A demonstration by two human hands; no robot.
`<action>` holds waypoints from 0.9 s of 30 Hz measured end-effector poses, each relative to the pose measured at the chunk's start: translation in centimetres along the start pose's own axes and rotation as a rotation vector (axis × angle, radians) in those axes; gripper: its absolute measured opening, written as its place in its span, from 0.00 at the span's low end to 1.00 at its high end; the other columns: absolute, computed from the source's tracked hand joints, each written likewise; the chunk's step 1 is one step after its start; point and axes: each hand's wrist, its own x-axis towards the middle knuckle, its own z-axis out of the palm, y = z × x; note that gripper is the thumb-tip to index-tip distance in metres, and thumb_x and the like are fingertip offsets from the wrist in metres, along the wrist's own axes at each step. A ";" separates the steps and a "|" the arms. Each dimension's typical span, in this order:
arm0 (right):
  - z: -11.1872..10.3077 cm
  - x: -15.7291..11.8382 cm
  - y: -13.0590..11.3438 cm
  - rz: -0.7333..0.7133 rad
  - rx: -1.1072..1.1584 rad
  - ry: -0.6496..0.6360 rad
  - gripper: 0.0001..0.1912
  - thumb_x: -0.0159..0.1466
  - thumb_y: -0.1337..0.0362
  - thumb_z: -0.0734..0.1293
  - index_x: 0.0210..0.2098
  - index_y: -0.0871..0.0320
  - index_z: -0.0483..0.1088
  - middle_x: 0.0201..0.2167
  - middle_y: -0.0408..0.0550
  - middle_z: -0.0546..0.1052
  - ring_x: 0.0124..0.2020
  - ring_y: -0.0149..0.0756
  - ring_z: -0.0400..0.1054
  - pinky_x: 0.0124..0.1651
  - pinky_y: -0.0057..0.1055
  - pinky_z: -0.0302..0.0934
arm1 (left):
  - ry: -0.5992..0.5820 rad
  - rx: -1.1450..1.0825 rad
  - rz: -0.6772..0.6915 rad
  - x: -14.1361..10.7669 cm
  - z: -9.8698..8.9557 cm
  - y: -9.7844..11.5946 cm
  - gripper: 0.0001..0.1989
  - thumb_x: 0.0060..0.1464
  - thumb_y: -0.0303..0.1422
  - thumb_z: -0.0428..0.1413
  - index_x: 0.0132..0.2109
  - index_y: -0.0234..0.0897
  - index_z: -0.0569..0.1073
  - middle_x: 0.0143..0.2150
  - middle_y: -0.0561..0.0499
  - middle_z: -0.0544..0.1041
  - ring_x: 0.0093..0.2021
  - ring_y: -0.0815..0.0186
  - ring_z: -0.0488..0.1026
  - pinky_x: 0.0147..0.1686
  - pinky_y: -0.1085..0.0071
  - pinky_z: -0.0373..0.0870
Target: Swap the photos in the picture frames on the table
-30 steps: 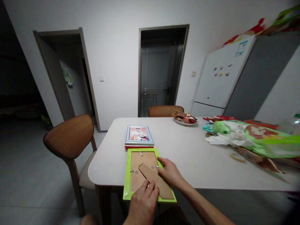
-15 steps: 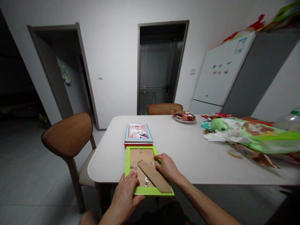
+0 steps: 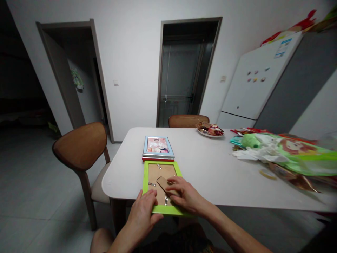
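A green picture frame [image 3: 145, 175] lies face down at the table's near edge, its lower end jutting over it. Its brown backing board [image 3: 155, 170] shows, with small metal clips [image 3: 152, 184] along the sides. A brown stand leg [image 3: 163, 182] is set slantwise on the backing. My left hand [image 3: 142, 211] grips the lower left corner, fingers on top and thumb at the bottom edge. Over the stand leg, my right hand [image 3: 185, 195] has its fingers and thumb closed around the leg's sides, hiding its lower part. Touching the green frame's far end is a stack of frames, a light blue one [image 3: 170, 147] on top.
The white table [image 3: 200, 168] carries a plate [image 3: 210, 135] of wrapped items at the back. A green plastic bag [image 3: 295, 158], crumpled tissue [image 3: 250, 154] and a tape roll [image 3: 268, 174] lie to the right. Wooden chairs stand left [image 3: 81, 147] and behind [image 3: 188, 121].
My right hand has moved from the green frame's right edge inward onto the stand leg. My left hand keeps its place on the lower left corner. The camera view has shifted slightly.
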 end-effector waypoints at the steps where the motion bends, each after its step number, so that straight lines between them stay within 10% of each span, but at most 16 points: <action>1: 0.0 -0.1 -0.6 -0.047 0.033 -0.064 0.12 0.51 0.68 0.63 0.35 0.55 0.73 0.45 0.51 0.66 0.48 0.37 0.58 0.50 0.32 0.52 | 0.006 -0.005 0.001 0.0 0.1 0.0 0.27 0.40 0.29 0.59 0.50 0.35 0.62 0.49 0.43 0.70 0.53 0.59 0.62 0.55 0.53 0.50; 27: 5.1 6.9 -2.5 0.058 -0.124 0.079 0.10 0.55 0.66 0.60 0.27 0.59 0.73 0.28 0.47 0.71 0.33 0.31 0.62 0.37 0.25 0.52 | 0.051 -0.013 0.011 0.1 0.3 -0.2 0.23 0.39 0.28 0.58 0.46 0.36 0.65 0.49 0.43 0.69 0.51 0.57 0.63 0.54 0.50 0.51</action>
